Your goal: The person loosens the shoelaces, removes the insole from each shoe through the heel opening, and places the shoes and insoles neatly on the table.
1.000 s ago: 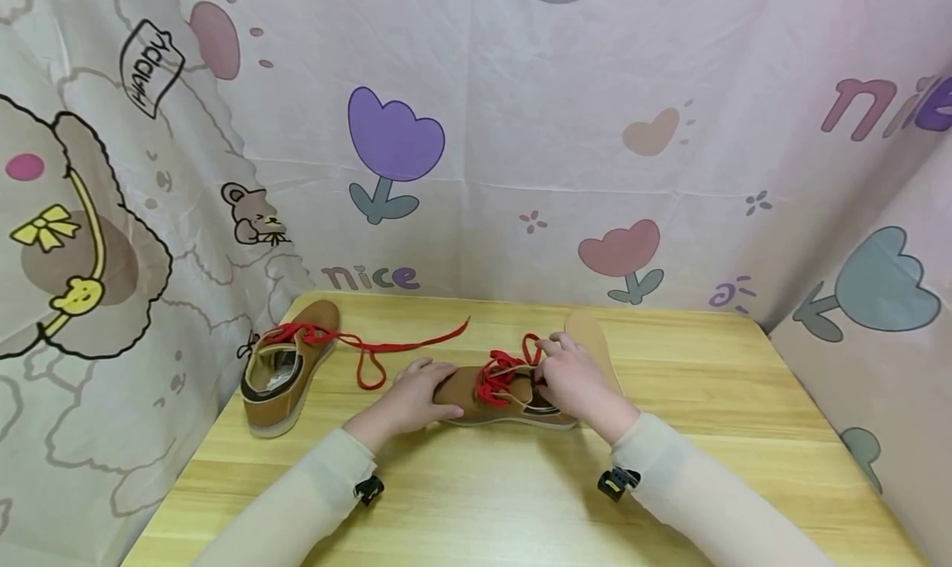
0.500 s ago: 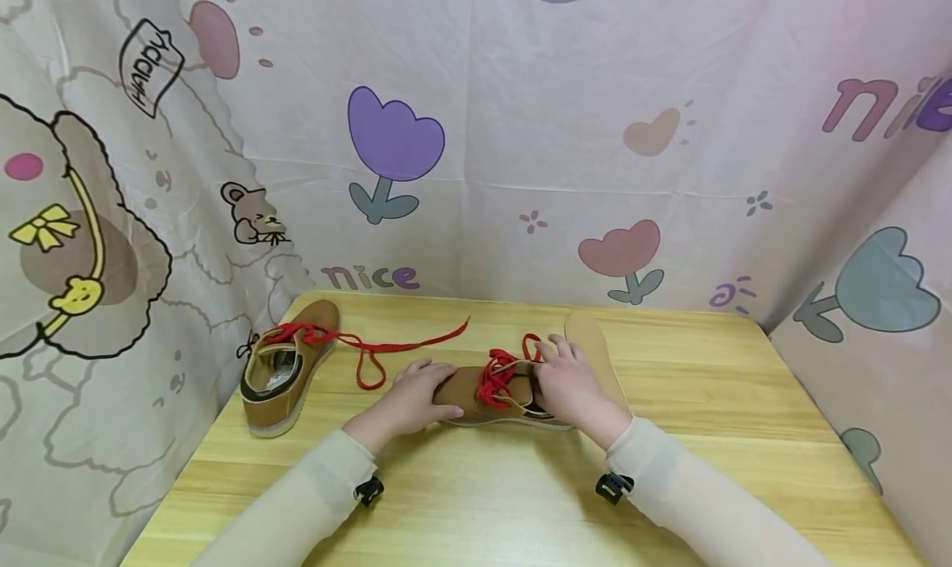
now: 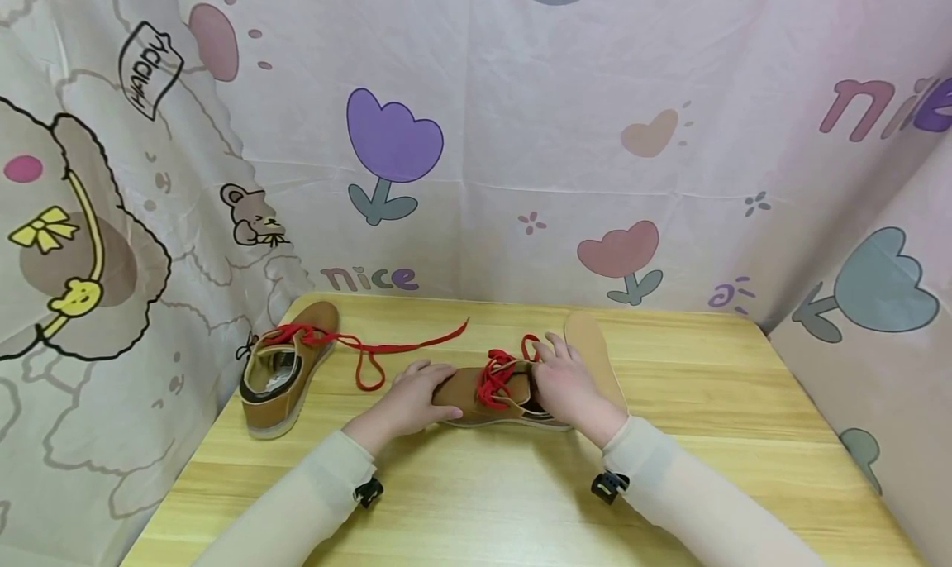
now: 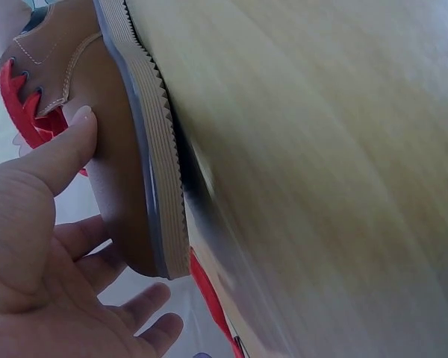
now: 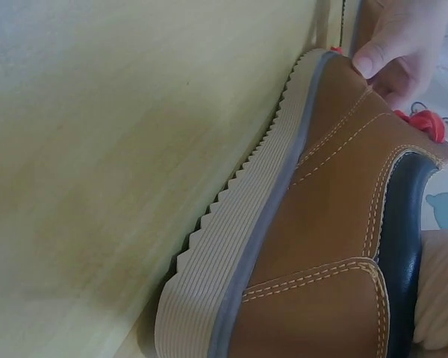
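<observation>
A brown lace-up shoe [image 3: 461, 385] with red laces lies sideways at the table's middle, toe to the left. Its ridged pale sole [image 5: 224, 268] rests on the wood. The left hand [image 3: 409, 397] grips the toe, thumb on the near side and fingers on the far side. In the left wrist view, that thumb [image 4: 71, 145] lies along the brown upper. At the shoe's opening, the right hand [image 3: 568, 381] reaches in over the dark collar [image 5: 403, 231]. Some right fingertips show past the far edge; the thumb and other fingers are hidden in the shoe.
A matching shoe [image 3: 271, 402] stands at the table's left edge, its long red lace [image 3: 402, 348] trailing right across the wood. Behind the right hand lies a flat tan insole [image 3: 591, 344]. Printed cloth [image 3: 476, 154] hangs along the back and sides.
The right hand has shifted slightly left and deeper over the shoe's opening, covering more of the heel. The left hand and the other shoe have stayed where they were.
</observation>
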### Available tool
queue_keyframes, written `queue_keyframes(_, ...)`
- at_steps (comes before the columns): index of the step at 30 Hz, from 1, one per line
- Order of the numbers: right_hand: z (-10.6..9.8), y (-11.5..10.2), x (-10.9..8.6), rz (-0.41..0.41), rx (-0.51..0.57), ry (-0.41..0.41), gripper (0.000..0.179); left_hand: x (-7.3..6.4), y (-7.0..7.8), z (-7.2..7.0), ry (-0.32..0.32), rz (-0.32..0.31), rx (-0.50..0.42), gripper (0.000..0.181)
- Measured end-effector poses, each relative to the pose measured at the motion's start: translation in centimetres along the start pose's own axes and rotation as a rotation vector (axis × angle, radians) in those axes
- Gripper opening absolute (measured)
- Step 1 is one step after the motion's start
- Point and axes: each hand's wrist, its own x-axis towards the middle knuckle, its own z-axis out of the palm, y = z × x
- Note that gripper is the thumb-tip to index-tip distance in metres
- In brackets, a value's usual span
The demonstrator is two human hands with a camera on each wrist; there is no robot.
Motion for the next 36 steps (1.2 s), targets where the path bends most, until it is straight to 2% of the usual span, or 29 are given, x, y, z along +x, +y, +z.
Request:
queue_keyframes(3, 0.0, 0.3, -0.1, -0.023, 0.071, 0.001, 0.017, -0.1, 0.1, -0.1, 0.004, 0.008, -0.003, 0.073)
queue_keyframes(7, 0.1, 0.8, -0.3, -0.057, 0.223, -0.005, 0.021, -0.2, 0.1, -0.1, 0.005, 0.011, -0.007, 0.073)
queue_keyframes(11, 0.3, 1.3, -0.4, -0.074, 0.336, 0.003, 0.016, -0.2, 0.0, -0.1, 0.003, 0.005, -0.005, 0.074)
queue_keyframes(20, 0.4, 1.8, -0.4, -0.015, 0.567, 0.069, 0.017, -0.2, 0.2, -0.2, -0.002, 0.001, -0.007, 0.074)
queue_keyframes(27, 0.6, 2.3, -0.4, 0.063, 0.814, 0.14, 0.021, 0.0, 0.1, -0.3, 0.0, -0.007, 0.005, 0.074)
queue_keyframes(30, 0.4, 2.5, -0.4, 0.106, 0.821, 0.147, 0.022, 0.0, 0.1, -0.2, 0.002, -0.005, 0.008, 0.074)
queue_keyframes(36, -0.6, 2.6, -0.1, 0.166, 0.737, 0.173, 0.021, 0.0, 0.0, -0.1, -0.003, -0.001, 0.009, 0.074)
